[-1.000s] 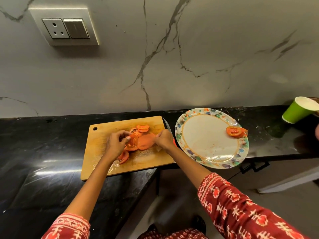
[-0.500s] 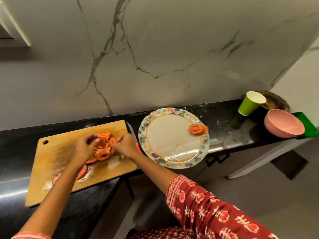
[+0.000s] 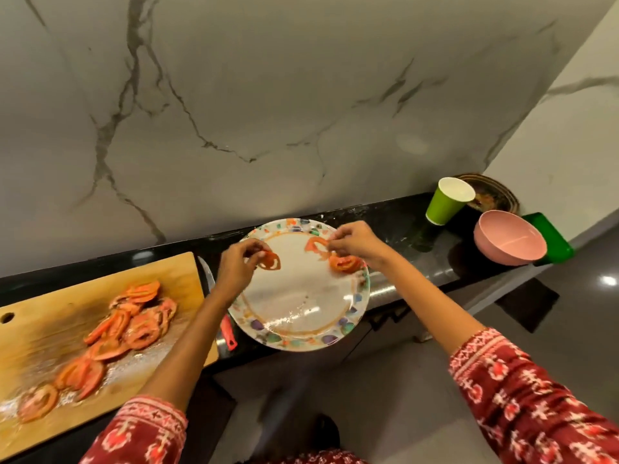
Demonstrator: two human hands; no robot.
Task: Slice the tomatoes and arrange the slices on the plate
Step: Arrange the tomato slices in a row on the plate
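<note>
Over the plate [image 3: 298,306], two tomato slices held above its far half: one slice [image 3: 270,260] pinched at its edge in the fingers of the left hand [image 3: 238,266], near the plate's left rim; another slice [image 3: 316,246] pinched in the fingertips of the right hand [image 3: 355,245], toward the far right of the plate. Just below that, more slices [image 3: 345,263] lying on the plate by its right rim, partly under the right hand. Patterned rim, pale centre with wet smears – plate resting on the black counter [image 3: 402,226], its near edge hanging past the counter's front. Left of the plate, a knife [image 3: 227,329] with a red handle, lying between plate and cutting board, blade pointing to the wall, partly crossed by the left forearm. Further left, a wooden cutting board [image 3: 43,329] carrying a loose heap of cut tomato slices [image 3: 134,319] – some overlapping, a few apart near the board's near-left corner – and wet juice around them. Off to the right on the counter, well apart from the plate: a green paper cup [image 3: 447,202], upright, a pink bowl [image 3: 509,241], a green tray [image 3: 549,239] behind the bowl, and a dark round dish [image 3: 492,194] in the corner. Red patterned sleeves [image 3: 536,396] on both arms. Marble-veined wall [image 3: 268,95] behind.
</note>
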